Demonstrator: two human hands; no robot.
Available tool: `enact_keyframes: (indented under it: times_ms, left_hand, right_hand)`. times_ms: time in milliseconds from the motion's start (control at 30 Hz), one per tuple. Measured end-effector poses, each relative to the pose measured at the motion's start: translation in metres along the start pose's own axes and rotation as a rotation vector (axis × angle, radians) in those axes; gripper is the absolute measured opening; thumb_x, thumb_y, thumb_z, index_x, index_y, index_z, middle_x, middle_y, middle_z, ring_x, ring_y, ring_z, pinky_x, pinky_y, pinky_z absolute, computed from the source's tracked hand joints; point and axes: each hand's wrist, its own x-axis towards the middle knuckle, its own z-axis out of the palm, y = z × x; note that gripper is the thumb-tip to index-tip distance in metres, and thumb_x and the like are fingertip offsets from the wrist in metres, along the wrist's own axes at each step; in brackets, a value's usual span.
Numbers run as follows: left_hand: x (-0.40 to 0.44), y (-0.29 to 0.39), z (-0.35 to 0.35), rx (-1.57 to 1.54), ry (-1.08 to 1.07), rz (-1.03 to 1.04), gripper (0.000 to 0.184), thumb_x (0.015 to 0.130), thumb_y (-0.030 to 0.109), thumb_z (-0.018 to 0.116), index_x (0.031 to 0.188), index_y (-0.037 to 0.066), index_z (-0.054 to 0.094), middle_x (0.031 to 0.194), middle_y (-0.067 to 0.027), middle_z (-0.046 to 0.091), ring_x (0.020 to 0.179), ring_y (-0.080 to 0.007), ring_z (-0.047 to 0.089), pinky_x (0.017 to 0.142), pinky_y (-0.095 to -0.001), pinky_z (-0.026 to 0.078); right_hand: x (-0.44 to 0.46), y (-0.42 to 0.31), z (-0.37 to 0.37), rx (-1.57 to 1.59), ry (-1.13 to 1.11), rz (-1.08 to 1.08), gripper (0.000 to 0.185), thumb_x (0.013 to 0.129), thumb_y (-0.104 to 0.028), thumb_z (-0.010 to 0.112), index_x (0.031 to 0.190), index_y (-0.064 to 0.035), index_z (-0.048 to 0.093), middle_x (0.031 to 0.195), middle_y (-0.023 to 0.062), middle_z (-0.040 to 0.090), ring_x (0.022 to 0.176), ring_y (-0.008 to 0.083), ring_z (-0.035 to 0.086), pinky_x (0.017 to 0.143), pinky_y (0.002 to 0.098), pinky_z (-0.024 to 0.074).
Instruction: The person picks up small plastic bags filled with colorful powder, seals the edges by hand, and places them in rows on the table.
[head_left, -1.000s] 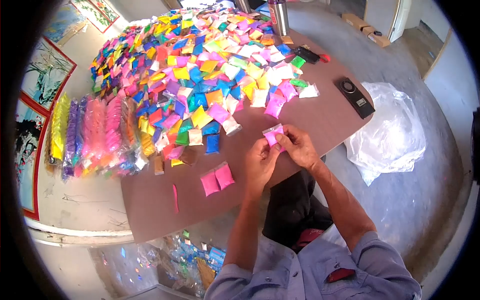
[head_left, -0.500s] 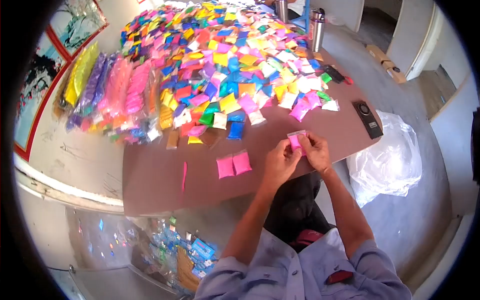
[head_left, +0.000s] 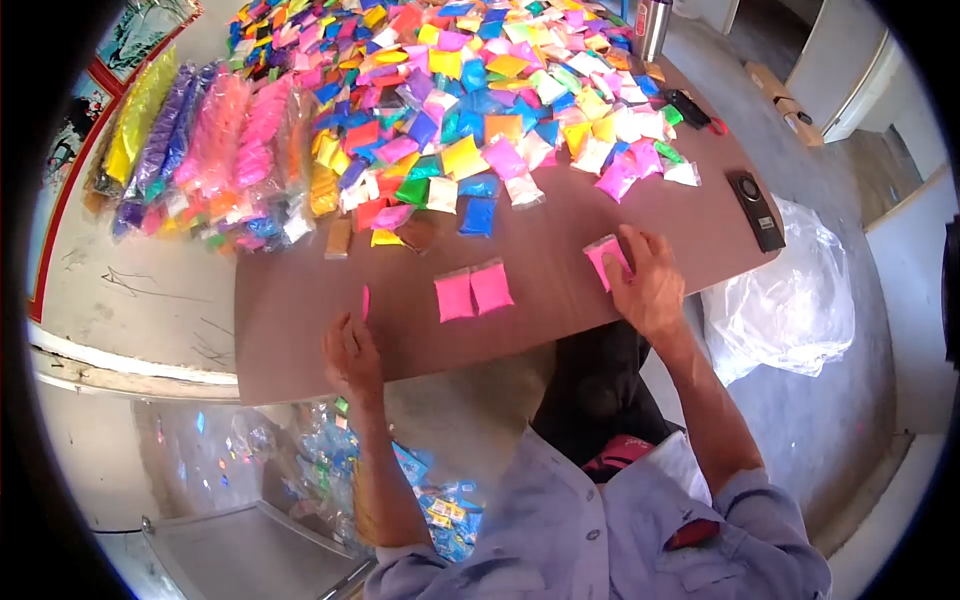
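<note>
On the right, my right hand (head_left: 648, 285) grips a small clear packet of pink material (head_left: 603, 254) at the table's front edge, thumb across its face. My left hand (head_left: 352, 355) is at the left with fingers curled over a thin pink strip (head_left: 366, 299); only the strip's upper end shows past the fingers. Between the hands, two pink packets (head_left: 474, 291) lie side by side on the brown table (head_left: 540, 280).
A large heap of colourful packets (head_left: 460, 158) covers the back of the table. Long bags of packets (head_left: 215, 140) stand at the left. A dark device (head_left: 756, 212) lies near the right edge, above a clear plastic bag (head_left: 785, 300). A steel flask (head_left: 651, 30) stands behind.
My left hand has left the packet held by both hands and moved left to the pink strip. My right hand keeps the packet. The view has tilted slightly down.
</note>
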Motion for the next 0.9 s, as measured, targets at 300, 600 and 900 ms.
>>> enact_keyframes:
  times_ms: [300,600,900]
  left_hand:
    - [0.000,-0.022,0.012,0.245,0.037,0.401,0.017,0.092,0.015,0.071,0.105,0.004,0.073,0.103,-0.0142,0.073,0.092,-0.0322,0.069,0.083,-0.0425,0.054]
    - [-0.001,-0.023,0.018,0.161,0.015,0.350,0.014,0.091,0.014,0.070,0.102,0.005,0.074,0.104,-0.0126,0.074,0.095,-0.0335,0.068,0.085,-0.0446,0.054]
    - [-0.001,-0.022,0.016,0.249,0.019,0.373,0.015,0.091,0.013,0.070,0.101,0.004,0.073,0.108,-0.0142,0.072,0.094,-0.0337,0.067,0.085,-0.0445,0.052]
  right_hand:
    - [-0.028,0.006,0.005,-0.079,-0.240,-0.417,0.059,0.094,-0.031,0.064,0.146,-0.0065,0.051,0.152,0.0164,0.048,0.143,0.0342,0.042,0.118,0.0518,0.0299]
    - [-0.019,0.012,-0.015,0.029,-0.325,-0.358,0.064,0.097,-0.038,0.061,0.149,-0.0058,0.046,0.155,0.0173,0.044,0.146,0.0364,0.038,0.119,0.0520,0.0299]
    - [-0.035,0.016,-0.008,-0.135,-0.311,-0.426,0.065,0.096,-0.038,0.061,0.149,-0.0036,0.045,0.157,0.0160,0.041,0.147,0.0338,0.037,0.120,0.0522,0.0281]
